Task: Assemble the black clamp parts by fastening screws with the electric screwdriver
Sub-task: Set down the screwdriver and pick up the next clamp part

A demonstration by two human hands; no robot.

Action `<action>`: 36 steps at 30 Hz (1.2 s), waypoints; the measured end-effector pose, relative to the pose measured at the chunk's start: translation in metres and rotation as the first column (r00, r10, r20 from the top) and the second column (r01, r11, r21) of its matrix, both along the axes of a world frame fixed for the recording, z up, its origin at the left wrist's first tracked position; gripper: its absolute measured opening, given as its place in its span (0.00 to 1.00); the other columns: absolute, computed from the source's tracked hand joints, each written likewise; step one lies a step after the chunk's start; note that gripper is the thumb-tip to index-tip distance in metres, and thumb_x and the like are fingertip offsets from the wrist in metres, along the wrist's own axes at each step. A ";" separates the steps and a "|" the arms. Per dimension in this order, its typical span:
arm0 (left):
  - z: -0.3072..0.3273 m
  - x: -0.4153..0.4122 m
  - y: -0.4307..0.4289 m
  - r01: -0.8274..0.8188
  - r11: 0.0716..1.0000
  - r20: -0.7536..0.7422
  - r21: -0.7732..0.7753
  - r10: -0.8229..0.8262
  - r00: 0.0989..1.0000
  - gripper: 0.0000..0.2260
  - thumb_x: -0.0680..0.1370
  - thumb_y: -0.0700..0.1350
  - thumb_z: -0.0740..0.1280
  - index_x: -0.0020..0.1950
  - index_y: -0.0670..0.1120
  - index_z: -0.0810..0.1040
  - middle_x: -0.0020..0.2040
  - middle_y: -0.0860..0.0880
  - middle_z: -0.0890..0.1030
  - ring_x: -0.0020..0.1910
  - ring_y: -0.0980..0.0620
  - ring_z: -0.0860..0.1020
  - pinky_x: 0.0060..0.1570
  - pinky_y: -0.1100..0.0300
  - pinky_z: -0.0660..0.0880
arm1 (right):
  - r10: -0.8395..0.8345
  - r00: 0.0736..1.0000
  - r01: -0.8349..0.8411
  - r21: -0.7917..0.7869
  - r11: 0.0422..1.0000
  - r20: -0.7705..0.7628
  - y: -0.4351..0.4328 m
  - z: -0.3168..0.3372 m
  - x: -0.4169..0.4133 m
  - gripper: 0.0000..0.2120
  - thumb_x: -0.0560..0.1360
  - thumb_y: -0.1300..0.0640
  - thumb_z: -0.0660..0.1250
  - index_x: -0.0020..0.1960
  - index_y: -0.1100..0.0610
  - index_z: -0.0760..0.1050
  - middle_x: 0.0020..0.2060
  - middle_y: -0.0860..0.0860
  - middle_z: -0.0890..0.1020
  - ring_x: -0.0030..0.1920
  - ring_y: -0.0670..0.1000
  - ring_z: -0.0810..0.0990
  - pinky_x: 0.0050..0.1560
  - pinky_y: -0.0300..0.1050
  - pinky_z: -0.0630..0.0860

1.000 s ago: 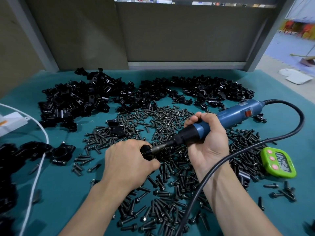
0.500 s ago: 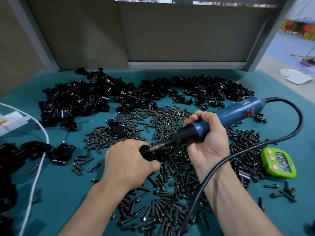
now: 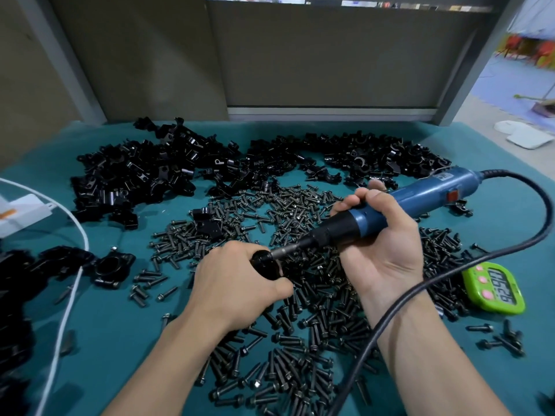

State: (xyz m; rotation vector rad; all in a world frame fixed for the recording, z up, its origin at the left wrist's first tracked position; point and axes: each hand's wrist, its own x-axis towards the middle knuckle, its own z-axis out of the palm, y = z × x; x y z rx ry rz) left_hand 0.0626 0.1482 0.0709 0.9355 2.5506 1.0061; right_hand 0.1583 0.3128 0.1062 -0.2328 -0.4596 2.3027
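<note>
My left hand (image 3: 237,286) grips a black clamp part (image 3: 265,264) just above the screw pile; most of the part is hidden inside the fist. My right hand (image 3: 381,238) holds the blue electric screwdriver (image 3: 420,199) by its front grip. The metal bit (image 3: 285,252) slants down to the left and meets the top of the clamp part. Loose black screws (image 3: 300,310) cover the teal table around and under both hands. Heaps of black clamp parts (image 3: 144,172) lie along the far side.
The screwdriver's black cable (image 3: 450,271) loops right and crosses my right forearm. A green timer (image 3: 495,288) sits at the right. Black clamp pieces (image 3: 111,267) lie at the left beside a white cable (image 3: 69,304). A white box (image 3: 21,211) is at the far left.
The screwdriver's rear end has risen slightly and the timer reading has changed. Both hands stay in place, bit on the clamp part.
</note>
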 end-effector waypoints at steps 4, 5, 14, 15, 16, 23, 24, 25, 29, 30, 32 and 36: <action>0.005 -0.013 -0.010 -0.059 0.971 0.298 0.231 -0.013 0.954 0.14 0.57 0.56 0.73 0.38 0.51 0.86 0.33 0.49 0.84 0.27 0.55 0.75 0.29 0.57 0.72 | -0.033 0.998 0.035 -0.033 0.999 0.044 0.015 0.007 0.010 0.17 0.71 0.67 0.68 0.58 0.60 0.71 0.36 0.53 0.79 0.33 0.49 0.77 0.42 0.42 0.78; 0.005 -0.015 -0.012 -0.122 0.953 0.300 0.279 0.034 0.953 0.15 0.57 0.58 0.72 0.38 0.51 0.86 0.32 0.50 0.83 0.28 0.56 0.75 0.30 0.56 0.72 | -0.042 0.996 0.046 -0.041 0.998 0.079 0.018 0.008 0.013 0.17 0.72 0.66 0.69 0.59 0.59 0.70 0.36 0.53 0.80 0.33 0.49 0.78 0.42 0.42 0.79; 0.003 -0.011 -0.009 -0.320 0.894 0.134 0.314 0.292 0.947 0.22 0.72 0.67 0.55 0.39 0.58 0.85 0.23 0.58 0.64 0.20 0.60 0.66 0.35 0.57 0.71 | -0.173 0.803 -0.076 0.386 0.919 0.571 0.017 0.005 0.007 0.12 0.80 0.60 0.67 0.60 0.56 0.68 0.40 0.61 0.84 0.37 0.60 0.86 0.40 0.52 0.84; 0.004 -0.012 -0.010 -0.332 0.886 0.136 0.323 0.304 0.943 0.21 0.71 0.65 0.55 0.38 0.57 0.85 0.20 0.56 0.62 0.19 0.57 0.63 0.34 0.56 0.71 | -0.266 0.736 -0.116 0.503 0.856 0.622 0.016 0.003 0.007 0.13 0.79 0.56 0.70 0.60 0.53 0.69 0.44 0.61 0.84 0.36 0.58 0.87 0.38 0.53 0.84; 0.006 -0.013 -0.010 -0.349 0.875 0.148 0.335 0.317 0.937 0.21 0.69 0.64 0.55 0.37 0.57 0.85 0.19 0.53 0.63 0.20 0.56 0.63 0.34 0.57 0.70 | -0.381 0.639 -0.171 0.606 0.777 0.668 0.015 0.001 0.008 0.16 0.76 0.51 0.73 0.59 0.49 0.70 0.46 0.59 0.85 0.35 0.54 0.87 0.37 0.53 0.84; 0.010 -0.012 -0.012 -0.362 0.694 0.607 0.622 -0.135 0.783 0.27 0.82 0.56 0.54 0.31 0.47 0.82 0.26 0.46 0.72 0.26 0.50 0.64 0.29 0.58 0.61 | -0.812 0.000 -0.666 0.606 0.436 0.584 0.003 -0.013 0.006 0.44 0.69 0.33 0.71 0.78 0.45 0.56 0.41 0.48 0.80 0.39 0.56 0.80 0.42 0.49 0.75; 0.011 -0.012 -0.012 -0.342 0.675 0.624 0.654 -0.226 0.748 0.29 0.84 0.56 0.51 0.32 0.46 0.81 0.26 0.47 0.67 0.27 0.50 0.61 0.27 0.58 0.59 | -0.832 -0.046 -0.700 0.576 0.421 0.552 0.002 -0.014 0.005 0.44 0.70 0.32 0.70 0.78 0.45 0.55 0.40 0.49 0.79 0.40 0.57 0.78 0.43 0.50 0.73; 0.011 -0.012 -0.012 -0.329 0.662 0.626 0.674 -0.275 0.730 0.31 0.85 0.57 0.49 0.34 0.45 0.81 0.26 0.48 0.64 0.27 0.50 0.60 0.28 0.56 0.58 | -0.847 -0.074 -0.714 0.564 0.414 0.527 0.000 -0.014 0.003 0.42 0.71 0.32 0.69 0.78 0.46 0.56 0.39 0.49 0.79 0.41 0.57 0.76 0.43 0.50 0.70; 0.008 -0.008 -0.010 -0.322 0.675 0.603 0.664 -0.228 0.764 0.28 0.87 0.56 0.51 0.45 0.48 0.87 0.35 0.47 0.76 0.35 0.52 0.72 0.38 0.55 0.68 | -0.915 -0.069 -0.691 0.642 0.331 0.397 -0.012 -0.010 -0.003 0.28 0.76 0.35 0.67 0.71 0.44 0.65 0.40 0.47 0.78 0.41 0.55 0.74 0.43 0.50 0.67; 0.008 -0.007 -0.009 -0.320 0.683 0.600 0.656 -0.216 0.770 0.24 0.86 0.58 0.54 0.49 0.50 0.88 0.39 0.48 0.80 0.39 0.52 0.74 0.42 0.54 0.70 | -0.936 0.004 -0.646 0.716 0.267 0.352 -0.014 -0.008 -0.002 0.23 0.76 0.37 0.67 0.67 0.44 0.68 0.41 0.45 0.78 0.41 0.53 0.75 0.43 0.49 0.68; 0.008 -0.005 -0.007 -0.232 0.731 0.529 0.642 -0.202 0.824 0.16 0.81 0.62 0.62 0.53 0.56 0.87 0.43 0.53 0.83 0.44 0.54 0.76 0.44 0.57 0.73 | -0.882 0.308 -0.446 0.873 0.197 0.356 -0.021 -0.003 0.001 0.12 0.76 0.42 0.69 0.58 0.43 0.76 0.40 0.41 0.82 0.41 0.45 0.79 0.43 0.47 0.75; 0.006 -0.007 -0.001 -0.154 0.761 0.370 0.630 -0.120 0.921 0.14 0.70 0.56 0.81 0.54 0.60 0.85 0.47 0.54 0.87 0.46 0.60 0.83 0.44 0.66 0.78 | -0.244 0.764 -0.397 0.733 0.552 0.597 -0.043 0.000 -0.005 0.08 0.74 0.52 0.73 0.53 0.48 0.84 0.42 0.48 0.87 0.41 0.47 0.86 0.43 0.44 0.83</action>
